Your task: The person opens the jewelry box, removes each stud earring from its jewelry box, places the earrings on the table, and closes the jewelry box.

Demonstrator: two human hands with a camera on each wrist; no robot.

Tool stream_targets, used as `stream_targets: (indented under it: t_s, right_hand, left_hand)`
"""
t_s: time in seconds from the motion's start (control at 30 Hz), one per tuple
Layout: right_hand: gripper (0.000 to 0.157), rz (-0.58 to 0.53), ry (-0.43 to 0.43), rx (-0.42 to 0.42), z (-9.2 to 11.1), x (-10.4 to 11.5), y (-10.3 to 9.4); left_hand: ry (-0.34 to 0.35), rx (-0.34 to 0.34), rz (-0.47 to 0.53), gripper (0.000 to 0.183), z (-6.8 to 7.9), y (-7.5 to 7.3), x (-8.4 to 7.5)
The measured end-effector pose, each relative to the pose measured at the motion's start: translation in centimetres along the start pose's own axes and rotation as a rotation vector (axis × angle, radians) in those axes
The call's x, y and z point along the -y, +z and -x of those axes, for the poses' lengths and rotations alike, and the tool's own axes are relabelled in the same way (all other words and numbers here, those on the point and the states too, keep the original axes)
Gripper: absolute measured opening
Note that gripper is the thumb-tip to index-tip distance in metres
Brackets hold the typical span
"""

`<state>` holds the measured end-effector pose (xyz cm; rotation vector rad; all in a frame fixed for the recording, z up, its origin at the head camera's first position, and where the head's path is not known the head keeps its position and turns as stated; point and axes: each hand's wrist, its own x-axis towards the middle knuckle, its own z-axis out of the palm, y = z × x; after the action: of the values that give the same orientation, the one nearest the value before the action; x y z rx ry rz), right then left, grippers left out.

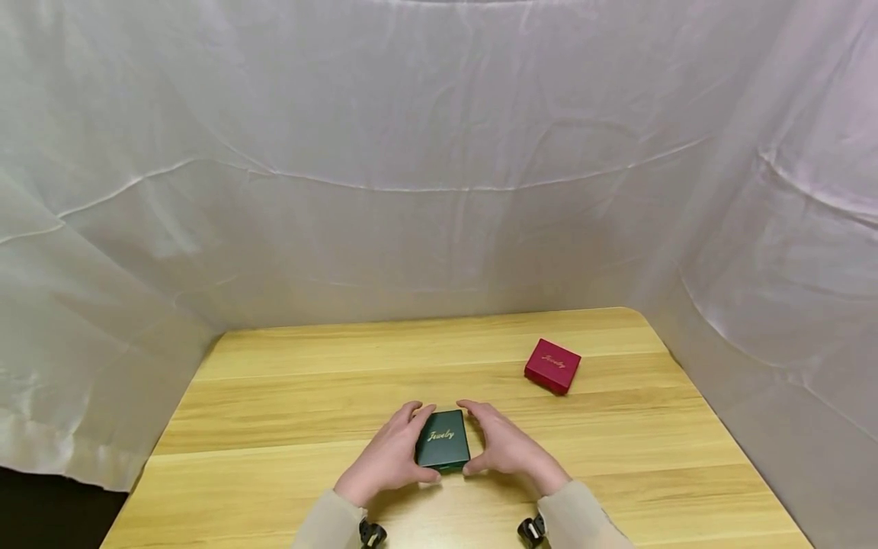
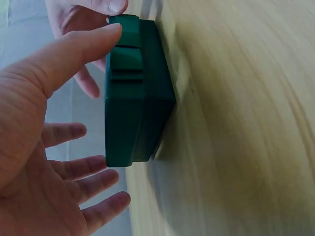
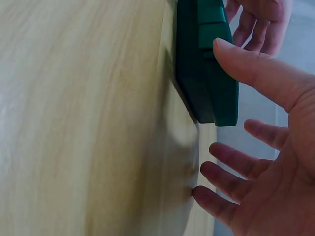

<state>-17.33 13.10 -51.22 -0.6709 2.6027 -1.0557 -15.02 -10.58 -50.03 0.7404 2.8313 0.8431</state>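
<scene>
A dark green jewelry box (image 1: 442, 440), closed and with gold "Jewelry" lettering on its lid, lies flat on the table between both hands. My left hand (image 1: 392, 456) curves loosely around its left side. In the left wrist view the left thumb (image 2: 93, 43) reaches over the front clasp, while the other fingers are spread beside the box. My right hand (image 1: 507, 448) mirrors this on the right. Its thumb (image 3: 246, 64) is at the front clasp in the right wrist view, and its fingers stand apart from the box. Whether either thumb presses on it I cannot tell.
Farther back on the right lies a closed red jewelry box (image 1: 552, 366), turned at an angle. The wooden table (image 1: 288, 412) has pale grey cloth (image 1: 439, 229) hanging behind it and at both sides.
</scene>
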Motion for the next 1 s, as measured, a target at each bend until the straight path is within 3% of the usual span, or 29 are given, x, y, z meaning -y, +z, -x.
stream_targets:
  t_s: [0.7,1.0]
  right_hand:
    - [0.106,0.087,-0.022,0.064,-0.9,1.1,0.5]
    - [0.107,0.144,-0.015,0.088,-1.3,1.1,0.6]
  left_hand:
    - [-0.034,0.076,0.053,0.106,-0.4,0.4,1.0]
    - [-0.015,0.087,0.065,0.102,-0.7,0.4,1.1]
